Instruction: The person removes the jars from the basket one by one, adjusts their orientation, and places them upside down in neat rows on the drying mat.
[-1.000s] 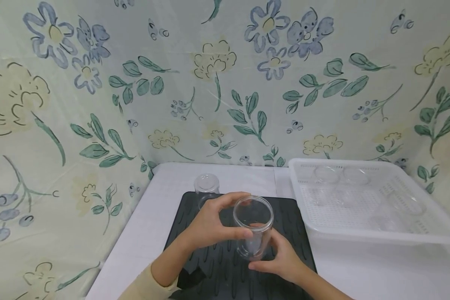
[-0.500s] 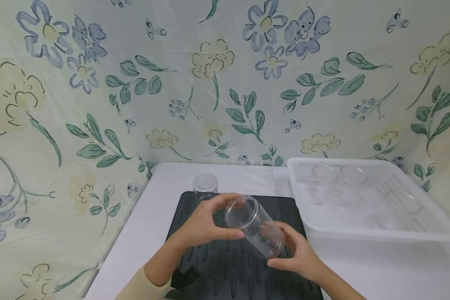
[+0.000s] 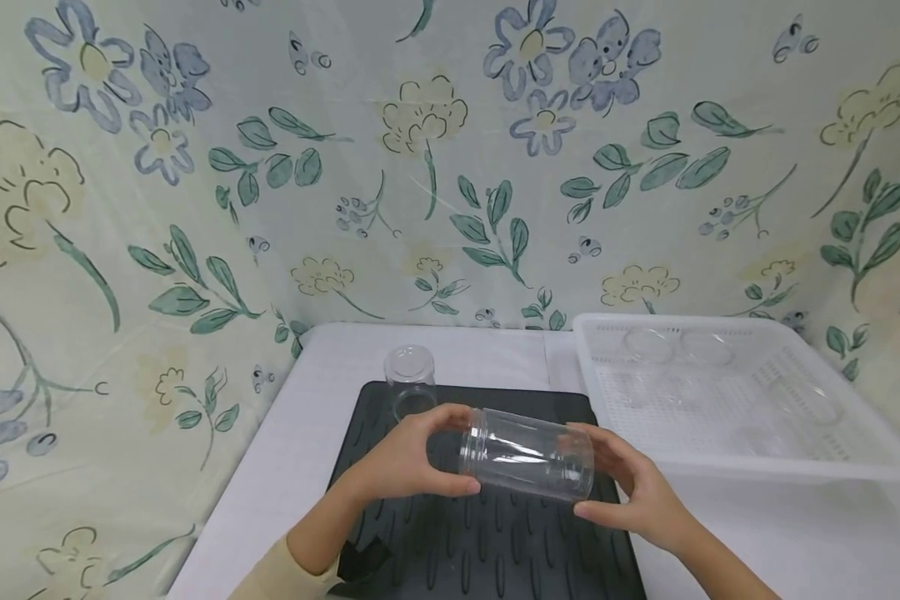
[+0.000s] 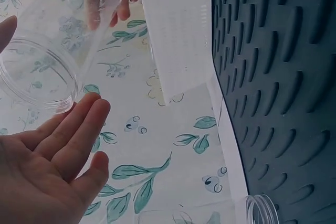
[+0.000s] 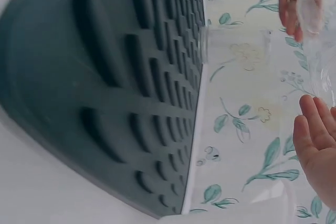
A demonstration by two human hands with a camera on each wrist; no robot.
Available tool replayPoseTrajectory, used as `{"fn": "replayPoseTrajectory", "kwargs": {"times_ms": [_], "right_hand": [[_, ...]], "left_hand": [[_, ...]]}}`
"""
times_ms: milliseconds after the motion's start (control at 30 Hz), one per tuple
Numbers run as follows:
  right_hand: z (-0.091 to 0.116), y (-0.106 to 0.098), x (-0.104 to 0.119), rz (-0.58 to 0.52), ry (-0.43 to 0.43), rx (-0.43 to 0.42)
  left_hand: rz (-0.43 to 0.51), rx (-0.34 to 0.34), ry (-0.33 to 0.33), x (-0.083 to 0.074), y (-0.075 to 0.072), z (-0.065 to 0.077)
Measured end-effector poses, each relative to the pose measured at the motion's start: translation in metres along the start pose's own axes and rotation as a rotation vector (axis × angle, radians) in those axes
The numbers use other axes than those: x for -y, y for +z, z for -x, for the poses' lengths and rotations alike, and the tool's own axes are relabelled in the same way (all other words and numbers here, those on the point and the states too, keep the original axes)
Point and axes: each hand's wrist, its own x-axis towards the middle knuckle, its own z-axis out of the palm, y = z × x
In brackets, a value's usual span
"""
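A clear plastic jar point(image 3: 528, 454) lies almost level in the air above the black mat point(image 3: 450, 550), its threaded mouth toward the left. My left hand point(image 3: 401, 460) holds the mouth end between thumb and fingers. At the base end, my right hand point(image 3: 641, 493) grips it the same way. The left wrist view shows the jar's round open rim point(image 4: 71, 103) near the left fingers, and no lid on it. A second clear jar point(image 3: 409, 367) stands mouth down at the mat's back left corner, beyond my left hand.
A white perforated plastic basket point(image 3: 690, 471) stands at the right, with several clear round items point(image 3: 648, 346) in it. The table point(image 3: 495, 354) has a white cover. Floral cloth point(image 3: 420, 275) rises behind and at the sides. Something black point(image 3: 363, 560) is by the left sleeve.
The jar has tipped from nearly upright to nearly horizontal, its base swinging right and up. My right hand moved right and slightly up with the base; the left stayed by the mouth.
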Motion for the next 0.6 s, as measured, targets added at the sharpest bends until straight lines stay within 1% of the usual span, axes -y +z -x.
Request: {"fn": "replayPoseTrajectory", "kwargs": {"times_ms": [200, 300, 467, 600], "right_hand": [[-0.008, -0.011, 0.011, 0.05, -0.038, -0.019], [-0.012, -0.014, 0.016, 0.037, -0.056, -0.02], [-0.02, -0.016, 0.024, 0.022, -0.099, -0.02], [-0.024, -0.015, 0.029, 0.032, -0.098, -0.04]], "left_hand": [[-0.06, 0.019, -0.034, 0.005, 0.006, -0.002], [-0.08, 0.024, -0.035, 0.007, 0.011, -0.004], [-0.078, 0.041, -0.026, 0.013, 0.021, -0.008], [-0.05, 0.053, -0.013, 0.016, 0.029, -0.01]]}}
